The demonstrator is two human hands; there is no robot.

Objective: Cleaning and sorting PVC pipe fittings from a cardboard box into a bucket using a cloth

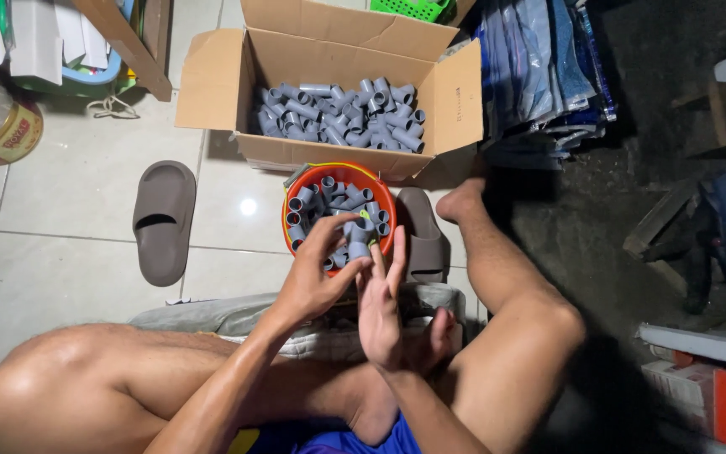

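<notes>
A brown slipper (163, 220) lies on the tiled floor (69, 176) near folded blue cloths (539, 67).

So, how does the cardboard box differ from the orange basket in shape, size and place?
The cardboard box is rectangular with open flaps; the orange basket is round. The box is larger than the basket. The box stands farther from the person; the basket lies just beyond the left hand and right hand. Both hold grey pipe fittings.
</notes>
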